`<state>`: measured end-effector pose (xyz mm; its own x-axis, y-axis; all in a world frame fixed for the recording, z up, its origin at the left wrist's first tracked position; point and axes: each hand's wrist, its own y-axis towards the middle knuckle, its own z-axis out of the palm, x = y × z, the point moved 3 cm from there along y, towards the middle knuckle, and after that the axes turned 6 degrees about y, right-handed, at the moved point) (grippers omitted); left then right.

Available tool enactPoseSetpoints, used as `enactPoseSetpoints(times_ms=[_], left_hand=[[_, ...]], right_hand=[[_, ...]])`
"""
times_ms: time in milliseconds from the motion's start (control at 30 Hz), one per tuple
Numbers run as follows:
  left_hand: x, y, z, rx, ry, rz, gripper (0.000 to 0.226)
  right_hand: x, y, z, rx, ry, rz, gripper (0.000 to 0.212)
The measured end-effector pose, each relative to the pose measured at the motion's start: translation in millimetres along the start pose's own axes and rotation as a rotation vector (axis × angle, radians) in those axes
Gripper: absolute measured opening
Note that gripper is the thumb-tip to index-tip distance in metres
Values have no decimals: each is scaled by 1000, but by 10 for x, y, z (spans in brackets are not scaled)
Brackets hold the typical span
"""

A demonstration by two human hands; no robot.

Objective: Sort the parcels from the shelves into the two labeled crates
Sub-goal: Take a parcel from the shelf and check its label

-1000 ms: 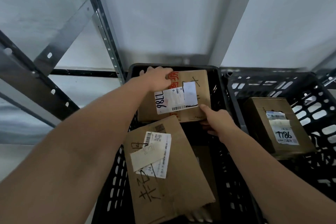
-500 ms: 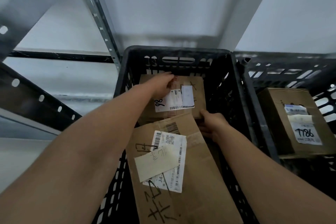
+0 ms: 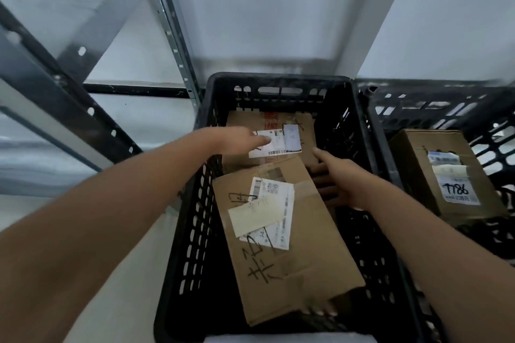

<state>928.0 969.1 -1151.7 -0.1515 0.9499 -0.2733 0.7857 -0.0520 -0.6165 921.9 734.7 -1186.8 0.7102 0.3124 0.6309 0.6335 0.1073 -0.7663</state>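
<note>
Two black slatted crates sit side by side in the lower half of the frame. The main crate fills the centre; the second crate is cut off by the right edge, so only its left part shows.

In the main crate, a small parcel lies flat at the far end, its white label with a barcode facing up. The left hand reaches over the crate's left wall and rests on that label with fingers extended and relaxed, not curled round anything; it covers part of the printing. A large flat parcel lies tilted in the near part of the crate, overlapping the small parcel's near edge and hiding the crate floor. It carries a white shipping label, a cream slip over it and black handwritten marks that are hard to read.

The right hand lies at the small parcel's near right corner, just beside the large parcel's right edge. Its fingers are stretched toward the left and its fingertips slip out of sight behind the cardboard, so whether they hold anything cannot be told.

In the second crate stands a brown box with a label reading "7786".

At upper left, grey perforated metal shelving runs diagonally. Pale, blurred wall panels fill the top of the frame.
</note>
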Motion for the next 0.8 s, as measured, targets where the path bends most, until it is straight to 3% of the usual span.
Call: enactPoseSetpoints(times_ms=[100, 167, 200, 333, 367, 467, 533, 633, 800], left_hand=[[-137, -413, 14, 324, -308, -21, 80], [-231, -574, 114, 500, -320, 3, 78], [-261, -613, 157, 512, -284, 5, 83], [-266, -631, 238, 395, -187, -11, 107], [-248, -641, 216, 372, -188, -11, 105], [-209, -695, 98, 354, -314, 9, 63], [-214, -780, -41, 331, -355, 34, 50], [-181, -847, -327, 248, -397, 51, 46], [-23, -717, -658, -28, -656, -85, 51]], right_hand=[[-6, -217, -117, 35, -40, -17, 57], [-87, -278, -147, -2, -99, -28, 54], [-127, -339, -134, -15, -145, -23, 55], [-265, -433, -115, -52, -190, 5, 62], [-262, -478, -113, -29, -154, 11, 64], [-211, -615, -182, 67, -59, 41, 75], [-133, -695, -292, 130, 0, 28, 78], [77, -725, -479, 164, 68, -51, 74], [500, -666, -568, 24, 276, -267, 71]])
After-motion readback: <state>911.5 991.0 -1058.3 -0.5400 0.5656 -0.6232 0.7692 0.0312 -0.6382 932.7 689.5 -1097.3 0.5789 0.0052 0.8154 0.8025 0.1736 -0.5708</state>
